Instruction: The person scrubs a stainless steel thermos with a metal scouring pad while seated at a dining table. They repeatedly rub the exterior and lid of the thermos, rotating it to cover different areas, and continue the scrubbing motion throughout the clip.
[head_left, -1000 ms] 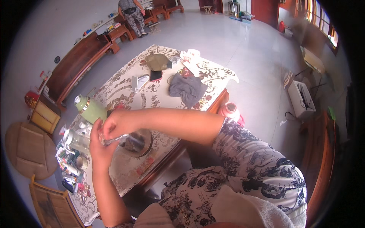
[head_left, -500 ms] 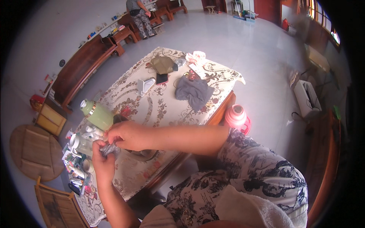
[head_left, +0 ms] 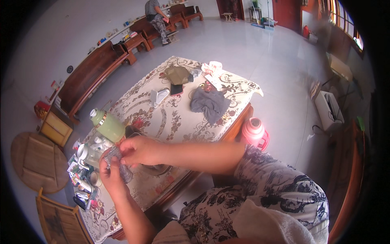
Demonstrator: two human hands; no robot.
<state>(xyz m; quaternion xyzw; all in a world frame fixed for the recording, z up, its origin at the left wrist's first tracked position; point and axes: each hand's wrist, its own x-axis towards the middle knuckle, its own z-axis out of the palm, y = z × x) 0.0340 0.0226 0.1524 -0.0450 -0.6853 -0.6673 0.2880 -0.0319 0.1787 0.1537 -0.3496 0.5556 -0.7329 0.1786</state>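
Both my hands are together over the left side of the table. Between them is a small grey, speckled, cloth-like piece point(head_left: 126, 174); its exact kind is unclear. My left hand point(head_left: 109, 174) is closed round it, with the thumb pressed on its front. My right hand point(head_left: 140, 149) pinches its upper right edge, the fingertips partly hidden. Close behind the hands stand a pale green thermos flask point(head_left: 109, 127) and a clear jar point(head_left: 92, 156) with a white lid. A round, dark-rimmed object point(head_left: 159, 168) is mostly hidden under my right forearm.
The patterned tablecloth point(head_left: 162, 116) bears a grey cloth point(head_left: 208, 103), a phone point(head_left: 176, 89), a white stand point(head_left: 159, 96) and an olive pouch point(head_left: 178, 75). Small bottles and tubes crowd the left edge. A pink thermos point(head_left: 253, 131) stands right of the table. Another person point(head_left: 156, 20) is far back.
The grey piece, bunched up before, now stretches longer between my hands. My right hand has shifted slightly right and down. The person at the back has moved right, and the view has tilted slightly.
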